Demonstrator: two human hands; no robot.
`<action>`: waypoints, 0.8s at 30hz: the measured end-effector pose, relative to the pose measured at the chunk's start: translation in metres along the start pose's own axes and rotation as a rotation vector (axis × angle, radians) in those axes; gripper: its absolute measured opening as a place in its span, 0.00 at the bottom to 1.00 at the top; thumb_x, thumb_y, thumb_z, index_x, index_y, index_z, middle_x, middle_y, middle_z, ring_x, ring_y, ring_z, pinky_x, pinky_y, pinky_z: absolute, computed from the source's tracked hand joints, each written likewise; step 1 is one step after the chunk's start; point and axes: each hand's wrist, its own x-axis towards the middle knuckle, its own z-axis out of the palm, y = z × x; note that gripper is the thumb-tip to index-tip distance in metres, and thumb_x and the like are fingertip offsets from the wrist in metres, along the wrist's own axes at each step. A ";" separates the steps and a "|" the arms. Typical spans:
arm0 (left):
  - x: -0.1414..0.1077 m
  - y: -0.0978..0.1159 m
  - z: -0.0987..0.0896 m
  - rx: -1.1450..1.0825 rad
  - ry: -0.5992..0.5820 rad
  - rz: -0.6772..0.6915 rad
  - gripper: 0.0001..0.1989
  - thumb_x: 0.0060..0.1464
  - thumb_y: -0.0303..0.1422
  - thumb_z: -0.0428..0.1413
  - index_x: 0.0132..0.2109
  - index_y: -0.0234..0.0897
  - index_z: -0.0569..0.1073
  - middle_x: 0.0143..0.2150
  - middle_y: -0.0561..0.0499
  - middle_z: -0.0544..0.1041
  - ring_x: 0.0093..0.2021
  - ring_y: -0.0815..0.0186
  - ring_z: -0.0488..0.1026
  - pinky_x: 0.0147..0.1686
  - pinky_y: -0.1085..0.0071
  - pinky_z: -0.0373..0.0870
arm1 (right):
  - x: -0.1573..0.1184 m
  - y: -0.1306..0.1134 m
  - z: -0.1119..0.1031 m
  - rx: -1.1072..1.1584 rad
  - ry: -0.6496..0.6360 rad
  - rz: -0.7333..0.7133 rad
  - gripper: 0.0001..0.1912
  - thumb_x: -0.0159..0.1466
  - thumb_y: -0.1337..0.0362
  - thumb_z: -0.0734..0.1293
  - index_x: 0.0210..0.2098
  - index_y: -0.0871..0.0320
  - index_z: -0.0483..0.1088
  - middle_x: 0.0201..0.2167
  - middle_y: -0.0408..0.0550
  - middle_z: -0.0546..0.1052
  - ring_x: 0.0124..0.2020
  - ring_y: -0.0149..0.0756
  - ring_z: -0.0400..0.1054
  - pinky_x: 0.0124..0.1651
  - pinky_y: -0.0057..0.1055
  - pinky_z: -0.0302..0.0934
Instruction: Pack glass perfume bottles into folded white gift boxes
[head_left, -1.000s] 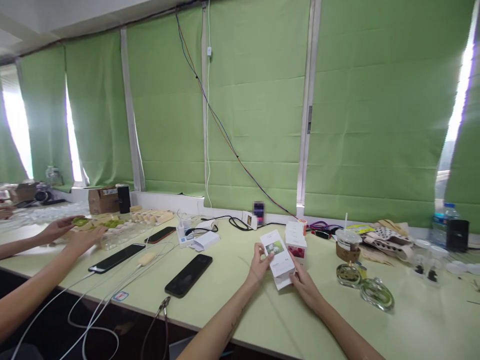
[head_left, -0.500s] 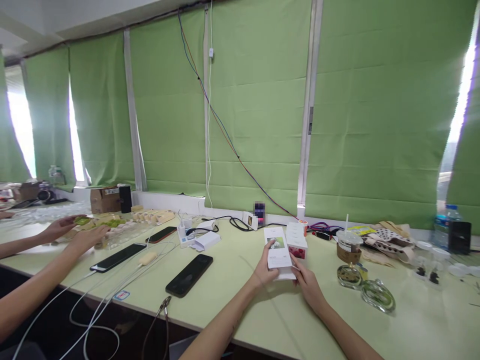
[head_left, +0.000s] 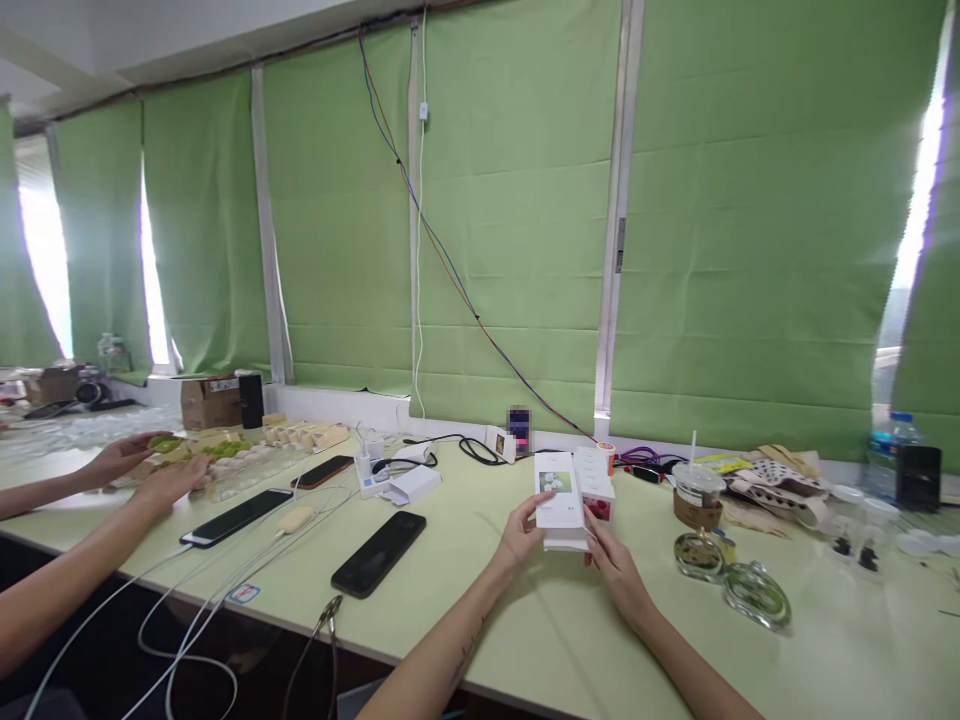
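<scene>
Between my two hands is a white cardboard box [head_left: 558, 510] with a green and white flower picture on its face, tilted toward me. My left hand [head_left: 525, 525] grips its left side, the fingers lying over the lower part of the face. At the box's lower right corner, my right hand [head_left: 609, 555] pinches the edge with its fingers bent. Just behind and to the right stands a row of similar white boxes [head_left: 596, 470], the nearest showing a red fruit picture on its front.
A black phone [head_left: 379, 553] lies left of my hands, beside white cables and a power strip [head_left: 369, 472]. Glass jars [head_left: 756, 594] and a lidded plastic cup [head_left: 697, 492] stand to the right. A co-worker's hands [head_left: 174, 482] work over a tray at the left.
The white box has turned slightly and my left hand has slid lower and left on it, uncovering more of the flower picture. My right hand has barely moved.
</scene>
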 end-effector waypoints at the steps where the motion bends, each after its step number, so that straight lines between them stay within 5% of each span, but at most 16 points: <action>1: -0.001 0.001 0.000 -0.017 0.011 -0.007 0.25 0.40 0.27 0.59 0.51 0.36 0.74 0.52 0.44 0.74 0.47 0.55 0.72 0.42 0.67 0.70 | -0.001 -0.001 0.000 0.007 -0.006 -0.007 0.32 0.64 0.48 0.58 0.63 0.56 0.56 0.40 0.48 0.76 0.30 0.38 0.65 0.38 0.33 0.62; 4: -0.002 0.005 0.001 -0.066 0.029 -0.018 0.20 0.44 0.34 0.61 0.47 0.36 0.74 0.45 0.45 0.77 0.42 0.57 0.73 0.38 0.69 0.70 | -0.003 -0.002 0.000 0.027 -0.016 -0.012 0.32 0.65 0.48 0.57 0.64 0.55 0.55 0.42 0.49 0.75 0.32 0.39 0.65 0.39 0.34 0.62; 9: -0.004 0.006 0.004 -0.059 0.035 0.014 0.20 0.39 0.39 0.67 0.39 0.37 0.73 0.37 0.49 0.75 0.37 0.62 0.71 0.32 0.74 0.67 | -0.001 0.001 0.003 0.033 0.018 0.026 0.36 0.63 0.46 0.58 0.64 0.59 0.52 0.29 0.45 0.73 0.29 0.40 0.66 0.36 0.34 0.62; 16: -0.003 0.001 0.004 -0.099 -0.028 -0.026 0.23 0.39 0.43 0.67 0.40 0.38 0.70 0.34 0.50 0.75 0.30 0.66 0.71 0.28 0.75 0.65 | 0.001 0.001 0.007 0.174 -0.024 0.097 0.45 0.59 0.48 0.64 0.66 0.59 0.39 0.41 0.51 0.77 0.39 0.45 0.72 0.41 0.39 0.65; 24: -0.001 -0.006 -0.002 -0.176 -0.092 -0.048 0.34 0.37 0.42 0.69 0.50 0.41 0.64 0.34 0.48 0.78 0.32 0.59 0.76 0.29 0.71 0.68 | -0.002 -0.004 0.011 0.266 0.008 0.128 0.37 0.56 0.46 0.67 0.57 0.55 0.52 0.25 0.45 0.77 0.17 0.36 0.67 0.16 0.28 0.57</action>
